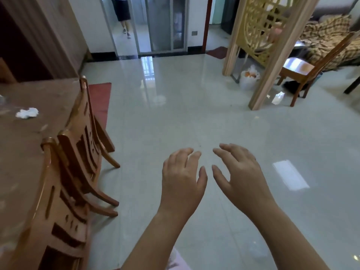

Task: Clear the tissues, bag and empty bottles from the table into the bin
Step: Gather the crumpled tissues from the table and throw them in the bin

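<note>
Plainly, one crumpled tissue [27, 113] lay on the table [23, 156] beside two chairs [85, 121]; left hand [183, 176] and right hand [241, 172] hovered, fingers loosely spread.

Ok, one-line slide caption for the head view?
Left hand and right hand hover empty over the floor; a crumpled tissue lies on the table.

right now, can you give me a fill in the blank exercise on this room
1. The left hand and right hand hold ____.
2. On the table lies a crumpled white ____.
3. ____ wooden chairs stand along its edge.
4. The white plastic bag sits on the ____, by the lattice screen.

Missing words: nothing; tissue; two; floor.
</note>
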